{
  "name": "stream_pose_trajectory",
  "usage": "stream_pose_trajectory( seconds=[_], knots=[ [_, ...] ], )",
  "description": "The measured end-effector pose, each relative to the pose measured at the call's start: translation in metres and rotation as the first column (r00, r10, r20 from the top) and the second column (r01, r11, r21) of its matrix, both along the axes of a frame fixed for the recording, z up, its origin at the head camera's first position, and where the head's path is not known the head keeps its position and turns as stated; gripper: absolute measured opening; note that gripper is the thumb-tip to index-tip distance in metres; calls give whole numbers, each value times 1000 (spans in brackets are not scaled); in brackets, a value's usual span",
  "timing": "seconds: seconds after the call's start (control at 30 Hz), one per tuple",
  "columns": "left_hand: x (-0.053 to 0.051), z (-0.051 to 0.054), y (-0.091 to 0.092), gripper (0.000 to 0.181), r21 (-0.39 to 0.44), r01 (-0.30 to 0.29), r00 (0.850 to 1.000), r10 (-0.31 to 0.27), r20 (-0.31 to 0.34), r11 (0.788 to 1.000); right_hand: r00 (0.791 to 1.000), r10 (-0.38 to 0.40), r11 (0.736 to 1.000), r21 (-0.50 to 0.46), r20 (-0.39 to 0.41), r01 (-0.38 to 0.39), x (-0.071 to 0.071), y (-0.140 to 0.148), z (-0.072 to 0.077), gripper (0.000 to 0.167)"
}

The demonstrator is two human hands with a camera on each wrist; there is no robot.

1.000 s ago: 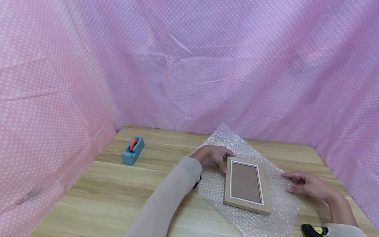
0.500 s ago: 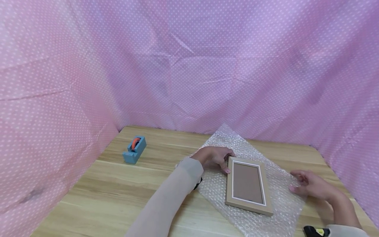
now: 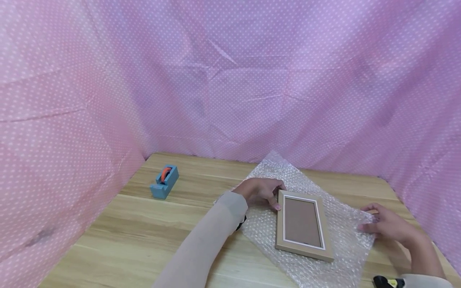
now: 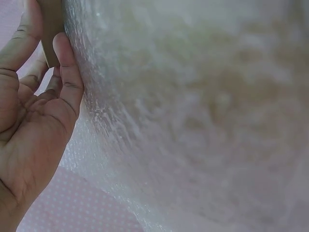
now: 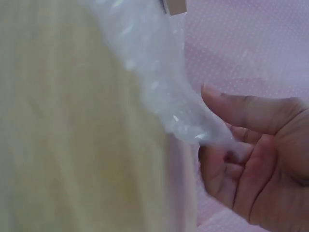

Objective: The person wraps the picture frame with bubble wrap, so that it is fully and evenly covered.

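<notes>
A light wooden picture frame with a white inner border and a brown panel lies on a sheet of bubble wrap, turned like a diamond on the table. At the frame's upper left corner, my left hand grips the edge between thumb and fingers; the left wrist view shows fingers beside that wooden edge. My right hand holds the wrap's right corner, which is slightly raised. In the right wrist view, the wrap's tip runs between the thumb and the curled fingers of that hand.
A blue tape dispenser with an orange roll stands at the back left of the wooden table. Pink dotted cloth hangs along the back and both sides. A black device is at the right sleeve.
My right hand has moved right and its fingers have come round the bubble wrap's corner, lifting it a little. My left hand stays at the frame's corner.
</notes>
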State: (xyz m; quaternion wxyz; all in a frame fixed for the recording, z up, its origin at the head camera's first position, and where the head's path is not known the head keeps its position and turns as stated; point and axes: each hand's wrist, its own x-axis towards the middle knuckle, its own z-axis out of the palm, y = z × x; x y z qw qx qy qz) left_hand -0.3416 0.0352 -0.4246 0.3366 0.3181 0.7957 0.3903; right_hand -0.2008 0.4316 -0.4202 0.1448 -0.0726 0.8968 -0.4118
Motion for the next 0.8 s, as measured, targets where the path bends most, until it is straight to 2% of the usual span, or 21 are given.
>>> stream_pose_trajectory(
  seconds=[0.07,0.23,0.3,0.43,0.6,0.7,0.8],
  knots=[
    [3,1,0,54,0,-10,1000,10,2,1000,1000,9,999,-42,-13,-9,1,-3,5,62],
    [11,8,-1,53,10,-48,998,48,38,999,993,10,997,-77,-119,-19,3,-23,25,54],
    [12,9,-1,53,15,-56,997,55,50,998,992,10,995,-94,-126,-22,3,-39,34,59],
    [11,8,-1,54,21,-60,995,58,81,998,998,27,976,-216,-59,-39,0,-77,43,64],
    [6,4,1,56,43,-49,992,44,114,998,996,80,928,-368,45,-58,-7,-121,39,70],
    [2,1,1,57,50,-38,993,32,115,998,991,98,915,-400,87,-55,-11,-141,34,73],
    [-3,-1,3,59,39,-27,995,23,97,999,991,83,915,-402,109,-32,-15,-155,29,74]
  ],
)
